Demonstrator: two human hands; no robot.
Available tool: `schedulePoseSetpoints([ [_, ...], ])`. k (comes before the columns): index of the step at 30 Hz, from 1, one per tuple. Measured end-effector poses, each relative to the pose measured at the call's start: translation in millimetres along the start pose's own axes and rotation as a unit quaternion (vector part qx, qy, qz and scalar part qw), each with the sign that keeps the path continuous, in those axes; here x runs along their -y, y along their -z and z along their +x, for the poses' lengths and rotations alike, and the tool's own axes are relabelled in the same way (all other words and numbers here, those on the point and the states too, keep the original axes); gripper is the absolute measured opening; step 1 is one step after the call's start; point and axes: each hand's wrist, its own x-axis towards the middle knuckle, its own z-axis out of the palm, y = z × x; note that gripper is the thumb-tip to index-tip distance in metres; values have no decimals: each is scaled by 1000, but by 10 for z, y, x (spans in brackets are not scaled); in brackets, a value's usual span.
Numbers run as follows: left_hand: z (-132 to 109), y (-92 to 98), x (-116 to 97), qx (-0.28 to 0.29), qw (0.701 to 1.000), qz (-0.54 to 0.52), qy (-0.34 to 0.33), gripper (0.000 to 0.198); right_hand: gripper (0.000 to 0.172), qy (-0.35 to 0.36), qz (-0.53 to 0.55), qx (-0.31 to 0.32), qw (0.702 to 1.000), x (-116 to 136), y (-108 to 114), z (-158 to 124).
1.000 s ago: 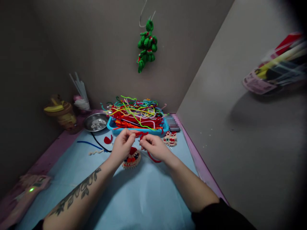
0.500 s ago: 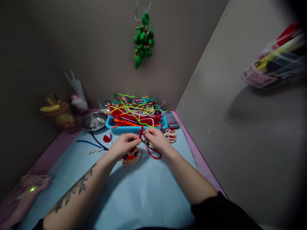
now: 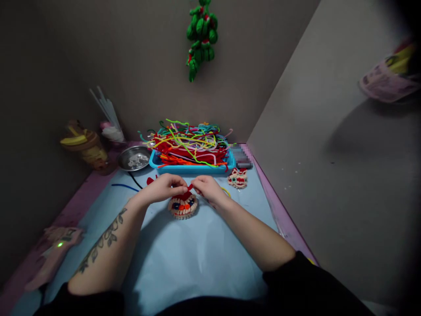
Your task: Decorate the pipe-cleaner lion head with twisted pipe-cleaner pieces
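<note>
My left hand pinches a small red pipe cleaner piece from the left. The fingertips of my right hand close on its other end. Just below the fingers lies a cream face-shaped piece made of twisted pipe cleaners, with dark blue eyes, an orange middle and a red top. Whether the held red piece joins that top cannot be made out. Behind my right hand a yellow curved bit shows, mostly hidden.
A blue tray heaped with coloured pipe cleaners stands at the back. Left of it is a metal dish with small pale bits. A second cream piece lies right, near a blurred-out dark object. A pink glue gun rests at left.
Both hands have come down closer over the face-shaped piece, still on the red pipe cleaner. The red-handled scissors seen by my right hand are now hidden. The camera view has shifted slightly.
</note>
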Motion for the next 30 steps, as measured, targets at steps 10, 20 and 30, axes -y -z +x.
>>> schedulePoseSetpoints([
  [10, -2, 42, 57, -1, 999, -31, 37, 15, 25, -38, 65, 26, 997, -79, -58, 21],
  [20, 27, 8, 10, -68, 993, -74, -59, 29, 25, -42, 192, -10, 980, 27, 18, 28],
  [30, -28, -58, -159, -133, 989, 33, -47, 23, 26, 82, 86, 0, 993, 199, 302, 2],
])
